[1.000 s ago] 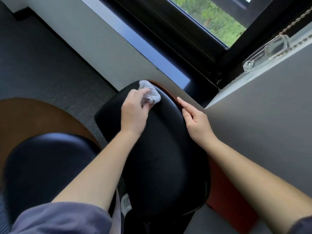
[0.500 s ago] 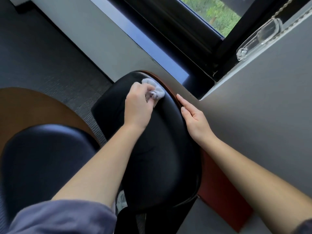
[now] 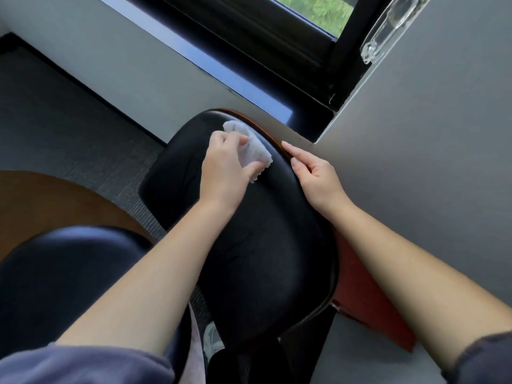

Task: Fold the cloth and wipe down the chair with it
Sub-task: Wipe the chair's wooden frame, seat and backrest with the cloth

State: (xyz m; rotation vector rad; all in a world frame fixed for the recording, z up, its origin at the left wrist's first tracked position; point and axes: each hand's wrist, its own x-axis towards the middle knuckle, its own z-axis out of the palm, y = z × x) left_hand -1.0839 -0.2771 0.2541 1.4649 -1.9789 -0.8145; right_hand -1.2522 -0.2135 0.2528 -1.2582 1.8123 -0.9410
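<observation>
Head view, looking down on a black padded chair (image 3: 263, 259) that fills the centre of the frame, its cushion edged on the upper right side by a thin brown wooden rim (image 3: 263, 128). Grey wall (image 3: 429, 162) occupies the right of the frame, just beside the chair; dark carpet (image 3: 55, 120) lies at the upper left. A second black cushion (image 3: 69, 273) sits at the lower left, with a curved brown wooden surface (image 3: 41, 206) behind it. A dark window frame (image 3: 249, 31) crosses the top, and a clear plastic fitting (image 3: 388, 31) is fixed to the wall edge at the upper right. The person's two bare forearms reach up from the bottom edge, with grey-blue sleeves (image 3: 83, 364) at the lower corners. The left hand (image 3: 224, 167), fingers curled, grips the white cloth (image 3: 256, 151) as a bunched pad and presses it on the upper part of the cushion, close to the rim. The right hand (image 3: 315, 176) holds nothing; its fingers are straight and lie along the rim, just to the right of the cloth and apart from it.
</observation>
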